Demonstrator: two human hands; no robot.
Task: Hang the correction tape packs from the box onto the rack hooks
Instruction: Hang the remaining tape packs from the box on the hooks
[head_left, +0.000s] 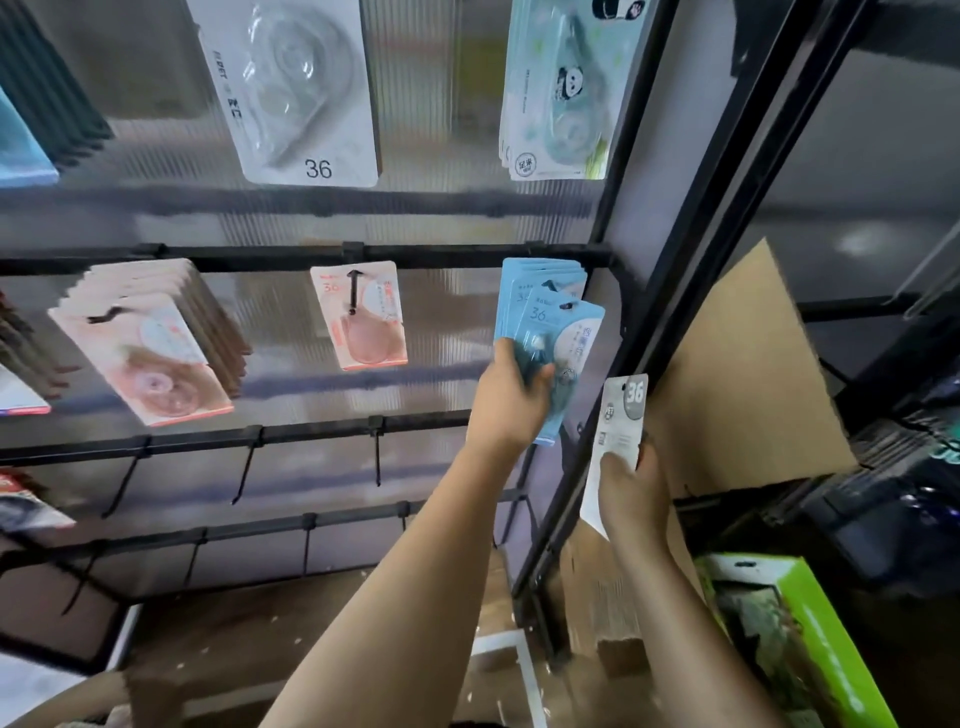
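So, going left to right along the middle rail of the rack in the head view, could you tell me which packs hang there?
Thick stack of pink packs → single pink pack → blue packs, where the left hand grips the front blue pack at the hook.

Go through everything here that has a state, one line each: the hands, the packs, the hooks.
left hand: grips the front blue pack
blue packs: hanging on a hook, front one tilted
right hand: holds a white pack
white pack: off the rack, upright
single pink pack: hanging on its hook
pink stack: hanging, hook full
lower hooks: bare
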